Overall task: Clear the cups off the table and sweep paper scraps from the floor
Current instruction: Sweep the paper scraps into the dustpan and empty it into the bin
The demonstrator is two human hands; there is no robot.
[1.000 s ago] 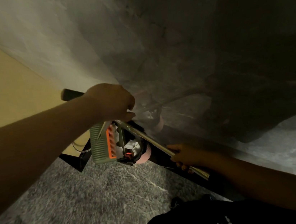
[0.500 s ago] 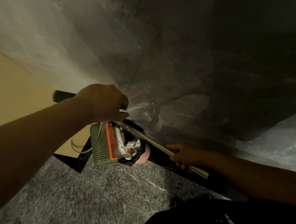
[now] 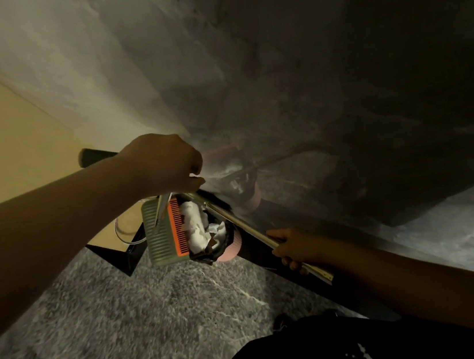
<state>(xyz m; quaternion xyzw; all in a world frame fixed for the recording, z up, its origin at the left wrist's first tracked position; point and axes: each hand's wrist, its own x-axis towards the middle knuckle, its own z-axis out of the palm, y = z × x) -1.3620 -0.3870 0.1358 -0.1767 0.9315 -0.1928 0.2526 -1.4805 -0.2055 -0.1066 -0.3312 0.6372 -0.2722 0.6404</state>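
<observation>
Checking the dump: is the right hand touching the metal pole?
Touching. The head view shows the right hand with fingers curled round the metal pole.

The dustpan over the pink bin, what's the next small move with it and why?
Probably tip the dustpan a little steeper over the pink bin. The left hand grips its handle and holds it above the bin's mouth, where white paper scraps already lie. The right hand grips the broom handle beside it. Whether scraps remain in the pan can't be seen.
</observation>
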